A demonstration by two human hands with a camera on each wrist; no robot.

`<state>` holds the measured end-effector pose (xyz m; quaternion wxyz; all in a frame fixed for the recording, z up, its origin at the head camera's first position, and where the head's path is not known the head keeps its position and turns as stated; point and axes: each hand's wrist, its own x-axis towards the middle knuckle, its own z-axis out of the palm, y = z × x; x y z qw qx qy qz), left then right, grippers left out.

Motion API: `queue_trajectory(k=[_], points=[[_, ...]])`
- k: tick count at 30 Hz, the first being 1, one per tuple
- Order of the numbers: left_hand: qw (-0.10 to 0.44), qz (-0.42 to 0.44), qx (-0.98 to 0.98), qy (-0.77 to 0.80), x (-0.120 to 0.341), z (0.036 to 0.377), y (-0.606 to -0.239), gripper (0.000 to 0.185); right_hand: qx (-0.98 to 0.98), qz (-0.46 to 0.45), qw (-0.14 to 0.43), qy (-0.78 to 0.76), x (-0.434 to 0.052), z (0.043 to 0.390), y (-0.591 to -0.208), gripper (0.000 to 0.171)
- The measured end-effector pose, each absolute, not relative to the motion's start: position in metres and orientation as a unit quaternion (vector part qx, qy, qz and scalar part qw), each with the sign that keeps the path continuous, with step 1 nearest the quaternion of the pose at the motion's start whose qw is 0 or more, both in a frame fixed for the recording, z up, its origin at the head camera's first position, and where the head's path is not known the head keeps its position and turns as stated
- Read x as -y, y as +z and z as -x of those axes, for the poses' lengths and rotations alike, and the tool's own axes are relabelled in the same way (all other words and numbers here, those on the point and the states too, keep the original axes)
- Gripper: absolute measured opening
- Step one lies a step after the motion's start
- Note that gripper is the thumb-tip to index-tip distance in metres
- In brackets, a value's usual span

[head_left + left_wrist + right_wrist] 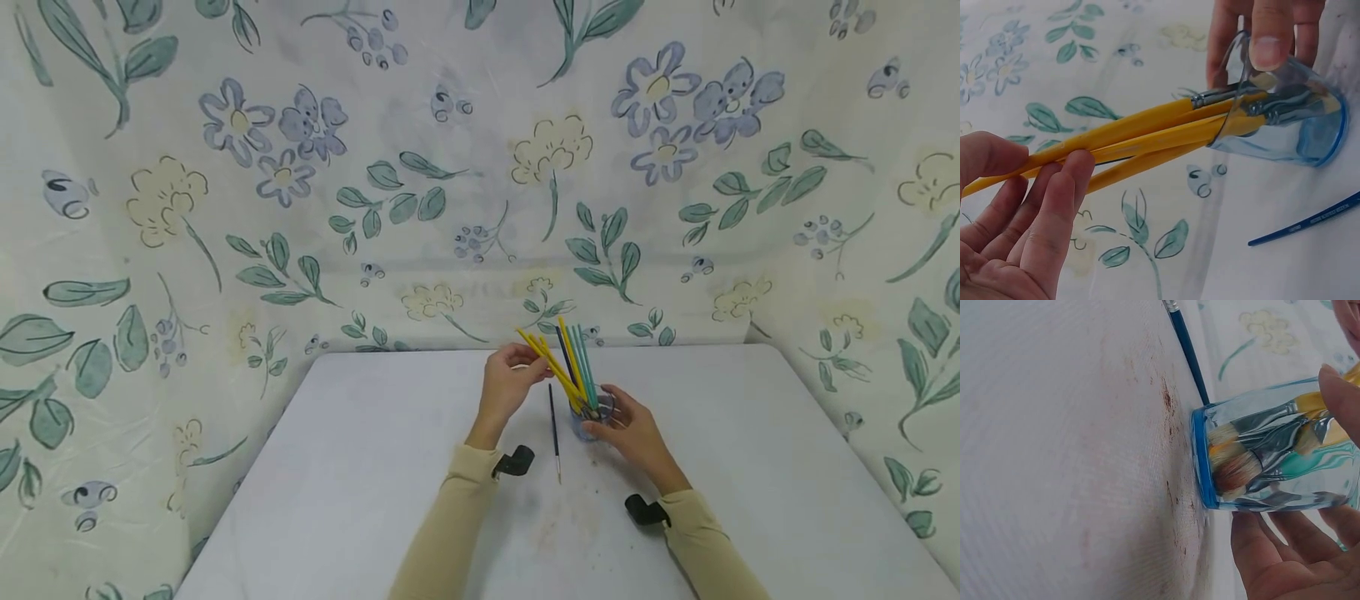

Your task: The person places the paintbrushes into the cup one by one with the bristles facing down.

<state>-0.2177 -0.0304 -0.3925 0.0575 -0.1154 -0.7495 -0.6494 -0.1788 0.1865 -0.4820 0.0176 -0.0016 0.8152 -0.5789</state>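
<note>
While both hands work mid-table, we log:
left hand (507,385): fingers pinch the yellow paintbrushes (551,364) by the handles, at 10 o'clock of the cup.
right hand (634,432): curled round the clear blue-based glass cup (590,419), holding it upright.
cup: on the white table (360,467), brushes bristle-down inside, teal paintbrushes (583,371) too.
loose blue paintbrush (553,429): flat on table at the cup's 9 o'clock.
</note>
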Motion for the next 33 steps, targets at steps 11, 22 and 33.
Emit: queue_trajectory(k=[11,22,33], points=[[0.048,0.115,0.764,-0.633,0.027,0.216,-0.396,0.019,-0.819,0.001,0.015,-0.573,-0.186,0.178,-0.483,0.085],[0.035,0.115,0.769,-0.627,0.026,0.214,-0.400,0.018,-0.821,0.006,0.001,-0.571,-0.185,0.177,-0.484,0.086],[0.031,0.116,0.776,-0.619,0.026,0.212,-0.405,0.019,-0.815,0.010,-0.005,-0.579,-0.185,0.175,-0.486,0.087]])
